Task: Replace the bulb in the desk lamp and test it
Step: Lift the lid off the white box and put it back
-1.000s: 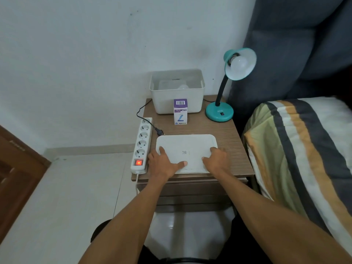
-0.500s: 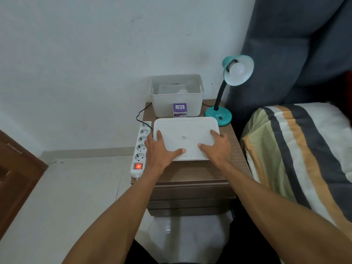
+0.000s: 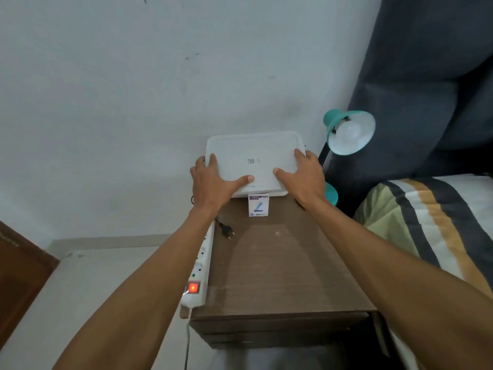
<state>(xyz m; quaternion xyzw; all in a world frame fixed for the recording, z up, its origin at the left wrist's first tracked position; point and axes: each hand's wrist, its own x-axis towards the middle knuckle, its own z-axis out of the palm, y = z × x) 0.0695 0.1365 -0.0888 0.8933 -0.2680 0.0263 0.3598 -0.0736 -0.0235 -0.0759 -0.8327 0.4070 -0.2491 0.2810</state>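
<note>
A teal desk lamp (image 3: 346,129) stands at the back right of the wooden nightstand (image 3: 280,263), with a white bulb (image 3: 349,132) unlit in its shade. Its black plug (image 3: 226,231) lies loose on the tabletop, out of the power strip. My left hand (image 3: 213,182) and my right hand (image 3: 301,177) grip the two sides of a white plastic lid (image 3: 253,161), held flat over the white bin at the back, which it hides. A small purple and white bulb box (image 3: 258,205) stands upright in front of the bin.
A white power strip (image 3: 200,271) with its red switch lit lies along the nightstand's left edge. A bed with a striped blanket (image 3: 426,231) is on the right, under a dark headboard. A white wall is behind, and a brown door at far left.
Both hands lifted the white lid off the front of the nightstand and carried it back over the white bin. The camera moved closer and tilted.
</note>
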